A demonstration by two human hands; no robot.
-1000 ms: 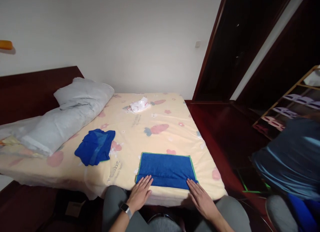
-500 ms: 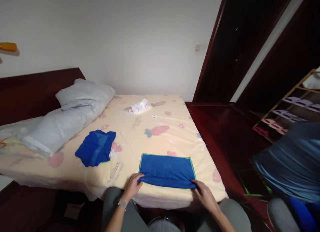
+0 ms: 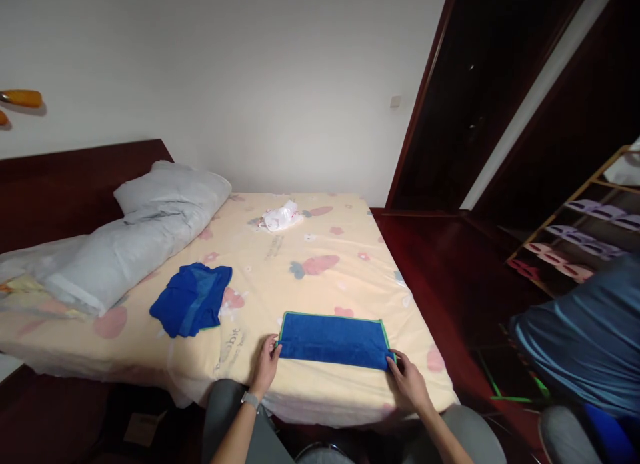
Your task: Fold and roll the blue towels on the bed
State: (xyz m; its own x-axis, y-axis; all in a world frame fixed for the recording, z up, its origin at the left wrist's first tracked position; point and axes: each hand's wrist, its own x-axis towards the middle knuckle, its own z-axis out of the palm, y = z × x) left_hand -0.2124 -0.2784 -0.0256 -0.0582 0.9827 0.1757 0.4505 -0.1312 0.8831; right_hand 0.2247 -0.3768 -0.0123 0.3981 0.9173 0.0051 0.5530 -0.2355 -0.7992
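A blue towel (image 3: 334, 341) with green edging lies flat in a folded rectangle near the front of the bed. At its near left corner, my left hand (image 3: 267, 363) pinches the edge between thumb and fingers; a watch with a light band is on that wrist. My right hand (image 3: 406, 377) grips the near right corner in the same way. Further left on the sheet, a second blue towel (image 3: 194, 299), also green-edged, rests in a crumpled heap, apart from both hands.
The bed's patterned sheet (image 3: 350, 287) carries a white plastic bag (image 3: 281, 216) at the back and a grey quilt (image 3: 160, 231) at left. A person in a blue shirt (image 3: 575, 337) sits at right, before a shoe rack (image 3: 560, 214) of slippers.
The towel's near edge has been drawn taut and lies straighter and flatter. My left hand has moved slightly up along the left corner.
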